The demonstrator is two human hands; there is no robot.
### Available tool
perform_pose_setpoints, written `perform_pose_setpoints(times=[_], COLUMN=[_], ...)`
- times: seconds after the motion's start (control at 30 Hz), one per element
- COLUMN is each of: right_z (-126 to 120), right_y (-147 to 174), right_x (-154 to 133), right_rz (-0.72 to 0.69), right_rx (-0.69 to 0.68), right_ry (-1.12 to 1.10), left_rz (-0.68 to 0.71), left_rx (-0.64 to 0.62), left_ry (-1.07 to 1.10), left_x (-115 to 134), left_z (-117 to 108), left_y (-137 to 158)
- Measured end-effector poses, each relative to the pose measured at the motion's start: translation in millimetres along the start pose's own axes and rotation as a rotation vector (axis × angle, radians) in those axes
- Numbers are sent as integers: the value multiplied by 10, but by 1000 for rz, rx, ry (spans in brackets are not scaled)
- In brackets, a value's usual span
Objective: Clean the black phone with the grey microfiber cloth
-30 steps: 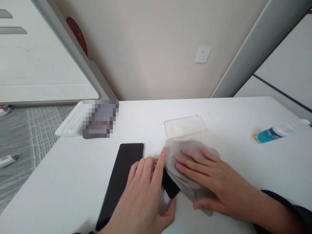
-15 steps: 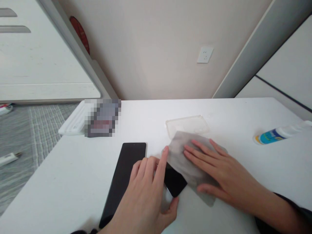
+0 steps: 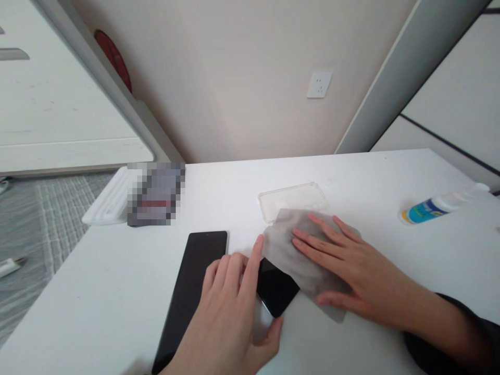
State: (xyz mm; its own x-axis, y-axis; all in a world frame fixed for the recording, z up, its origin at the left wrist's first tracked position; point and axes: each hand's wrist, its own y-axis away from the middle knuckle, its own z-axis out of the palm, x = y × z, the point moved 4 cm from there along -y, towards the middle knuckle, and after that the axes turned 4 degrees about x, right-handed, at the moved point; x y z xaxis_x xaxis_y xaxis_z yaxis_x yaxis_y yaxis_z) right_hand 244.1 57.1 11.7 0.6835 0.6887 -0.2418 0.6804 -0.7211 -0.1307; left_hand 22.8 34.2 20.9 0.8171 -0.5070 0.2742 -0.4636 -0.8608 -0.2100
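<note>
A black smartphone (image 3: 277,289) lies on the white table, its upper part hidden under a grey cloth (image 3: 280,237). My left hand (image 3: 228,312) steadies the smartphone between thumb and index finger, the thumb at its near corner and the index fingertip by the cloth's left edge. Flat on top of the cloth rests my right hand (image 3: 355,271), fingers stretched and apart. To the left, partly behind my left hand, is a larger black tablet-like device (image 3: 191,281). A clear phone case (image 3: 292,198) lies just beyond the cloth.
A white and blue spray bottle (image 3: 425,209) lies at the right of the table (image 3: 97,307). At the far left corner are a white tray-like object (image 3: 105,203) and a pixelated dark item (image 3: 158,195). The wall behind has a socket (image 3: 320,85).
The whole view has shifted slightly, so most things sit a little further left. My right hand and the cloth have barely moved over the smartphone; my left hand keeps its hold.
</note>
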Motion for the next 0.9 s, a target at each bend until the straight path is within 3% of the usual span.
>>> perform_pose_setpoints(times=[0.2,0.4,0.6,0.8,0.9], right_z=[91,21,74,12,84], right_y=[-37,-12,-6,9,1], right_x=[-404,-55,-360,-39,-252], right_rz=[-308,-43,-309,5,-125], right_rx=[-90,58,-81,65,47], right_ry=[-72,143,-26,129,77], left_rz=[13,-4,23,22,11], left_rx=[5,7,18,16,10], left_ry=[-8,-14,-26,-27,-23], left_x=[3,-8,5,6,1], left_z=[6,24,22,10,14], left_y=[35,20,27,20,33])
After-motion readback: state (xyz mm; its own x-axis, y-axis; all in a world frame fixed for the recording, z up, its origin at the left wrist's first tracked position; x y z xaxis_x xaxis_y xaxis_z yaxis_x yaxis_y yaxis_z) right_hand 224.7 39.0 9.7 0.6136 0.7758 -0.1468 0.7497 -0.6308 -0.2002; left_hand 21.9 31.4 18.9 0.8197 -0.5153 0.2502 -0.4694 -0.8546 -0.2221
